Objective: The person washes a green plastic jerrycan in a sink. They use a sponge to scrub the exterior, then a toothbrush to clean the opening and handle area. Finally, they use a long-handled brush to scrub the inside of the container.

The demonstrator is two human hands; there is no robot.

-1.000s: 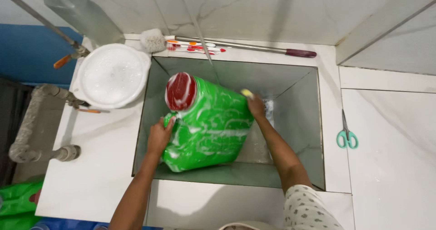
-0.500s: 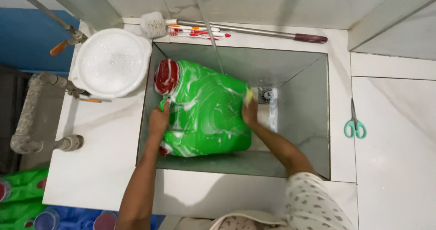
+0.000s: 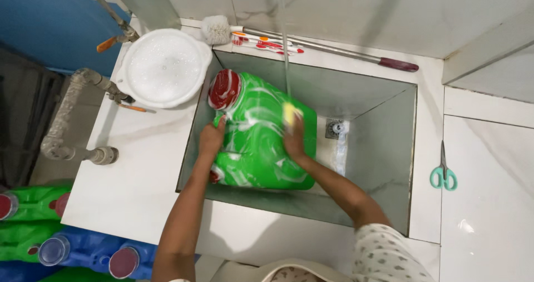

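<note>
Glossy green plastic jug [image 3: 253,143], all soapy and wet; polished marble-look bench [image 3: 133,165]; matt grey sink [image 3: 378,143].

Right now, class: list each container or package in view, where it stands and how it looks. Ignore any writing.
Green jug: lying in the sink, boxy, soapy, red cap end; left hand steadies it, right hand presses a yellow sponge on it.
White basin: counter left of the sink, round, foamy.
Green and blue jugs: on the floor, lower left, round red caps.
No signs or screens.
</note>
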